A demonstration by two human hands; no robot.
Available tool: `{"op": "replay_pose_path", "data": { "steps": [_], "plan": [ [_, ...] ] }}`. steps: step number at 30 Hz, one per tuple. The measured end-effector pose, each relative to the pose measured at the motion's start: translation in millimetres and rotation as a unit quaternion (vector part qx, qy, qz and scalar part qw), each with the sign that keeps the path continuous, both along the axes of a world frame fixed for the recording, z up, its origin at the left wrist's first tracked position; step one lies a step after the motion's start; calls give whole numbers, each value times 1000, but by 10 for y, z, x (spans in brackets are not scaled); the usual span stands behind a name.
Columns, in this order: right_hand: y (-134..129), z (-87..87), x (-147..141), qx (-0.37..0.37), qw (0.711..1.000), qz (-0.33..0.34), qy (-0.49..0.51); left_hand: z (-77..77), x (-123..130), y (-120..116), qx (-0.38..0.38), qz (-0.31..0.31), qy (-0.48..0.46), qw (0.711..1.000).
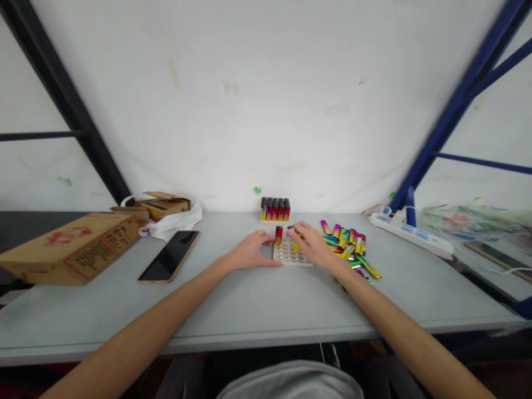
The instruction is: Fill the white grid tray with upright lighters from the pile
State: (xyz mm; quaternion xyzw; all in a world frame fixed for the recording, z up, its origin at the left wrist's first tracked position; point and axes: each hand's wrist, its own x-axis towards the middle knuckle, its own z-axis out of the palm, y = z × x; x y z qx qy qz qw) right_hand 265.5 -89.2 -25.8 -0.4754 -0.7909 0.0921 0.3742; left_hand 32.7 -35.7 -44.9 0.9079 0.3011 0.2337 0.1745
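A pale tray (292, 257) with rows of round holes lies on the grey table in front of me. One red lighter (278, 235) stands upright in its back left corner. My left hand (254, 251) rests at the tray's left edge, thumb and fingers apart around that side, holding nothing. Above the tray's back right part, my right hand (310, 242) pinches a yellow lighter (296, 242) with a dark top. Behind, a second tray (274, 221) holds several upright lighters with black tops. A loose pile of colourful metallic lighters (353, 244) lies right of my right hand.
At the left are a black phone (170, 256), a long cardboard box (75, 246), a white plastic bag (178, 220) and a small open box (164, 206). A white power strip (411, 233) lies at the right near a blue metal frame (453, 113). A white wall stands behind the table.
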Motion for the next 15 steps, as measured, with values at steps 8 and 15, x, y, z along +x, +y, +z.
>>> {"op": "replay_pose_path", "data": {
  "steps": [8,15],
  "plan": [
    [24,-52,-47,-42,994,-48,-84,-8,51,-55,15,10,5,1000],
    [57,-68,-76,-25,980,-26,-197,5,60,-60,24,5,11,1000]
  ]
}}
